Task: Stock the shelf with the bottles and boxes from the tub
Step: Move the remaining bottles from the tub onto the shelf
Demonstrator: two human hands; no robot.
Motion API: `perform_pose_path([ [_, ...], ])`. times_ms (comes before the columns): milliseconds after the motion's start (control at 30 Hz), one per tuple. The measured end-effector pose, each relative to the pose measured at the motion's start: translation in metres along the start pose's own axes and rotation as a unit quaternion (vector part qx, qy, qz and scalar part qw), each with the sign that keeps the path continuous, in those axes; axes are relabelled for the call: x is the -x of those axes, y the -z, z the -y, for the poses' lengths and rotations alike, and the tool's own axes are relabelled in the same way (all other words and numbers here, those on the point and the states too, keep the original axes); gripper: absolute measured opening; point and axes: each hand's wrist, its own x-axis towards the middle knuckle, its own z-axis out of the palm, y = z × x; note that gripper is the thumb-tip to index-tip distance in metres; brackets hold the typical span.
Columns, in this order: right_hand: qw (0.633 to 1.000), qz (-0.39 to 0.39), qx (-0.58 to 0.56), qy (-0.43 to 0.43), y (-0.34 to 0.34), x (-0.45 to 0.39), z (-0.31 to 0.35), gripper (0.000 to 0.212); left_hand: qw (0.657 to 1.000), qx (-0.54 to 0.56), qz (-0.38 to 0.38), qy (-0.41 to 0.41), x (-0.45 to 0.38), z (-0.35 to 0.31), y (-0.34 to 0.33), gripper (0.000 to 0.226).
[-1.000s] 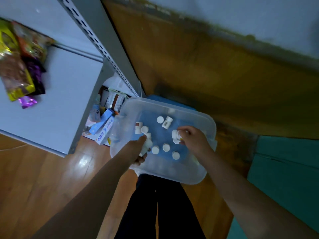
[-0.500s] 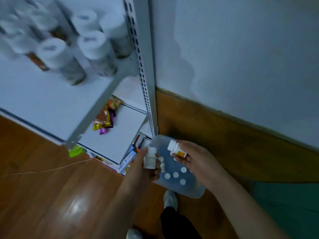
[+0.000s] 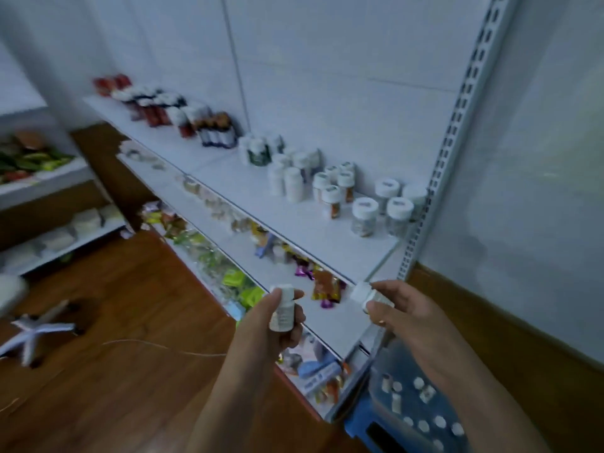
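- The shelf (image 3: 327,237) is a white metal unit with flat boards hung on a slotted upright, so the tiers can be set at different heights. Its upper board carries jars and bottles in tight groups by kind, with bare board left at the front right, which looks like the spot for new stock.
- The floor (image 3: 114,322) is glossy brown wood.
- The tub (image 3: 392,371) is clear, soft-cornered plastic on a blue stool at the lower right, just beside the shelf's end and within arm's reach. Small white-capped bottles stand and lie loose in it, so much stock is left to place.
- The left hand (image 3: 277,325) wraps its grip round a small white bottle (image 3: 283,310), upright with the cap on top, ready to stand on a board as it is. It is smooth, round and labelled, though the print is too blurred to read.
- The right hand (image 3: 402,308) pinches a second bottle (image 3: 369,294), tilted with its white cap toward the shelf; I judge it must be turned upright before it is set down.
- Both bottles hang in front of the lower boards, below the jar tier and not yet on any board.
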Motion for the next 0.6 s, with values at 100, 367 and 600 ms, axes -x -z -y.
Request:
perform_pose_path([
  [100, 0.999, 0.03, -0.021, 0.027, -0.049, -0.003, 0.016, 0.022, 0.994, -0.086, -0.045, -0.048, 0.025, -0.02, 0.043, 0.042],
  [367, 0.988, 0.134, 0.0, 0.083, -0.172, -0.024, 0.037, 0.023, 0.947, -0.215, -0.18, -0.156, 0.055, -0.058, 0.128, 0.018],
  [600, 0.977, 0.178, -0.043, 0.109, -0.258, -0.083, 0.05, 0.074, 0.933, -0.21, -0.24, -0.164, 0.022, -0.084, 0.195, 0.011],
])
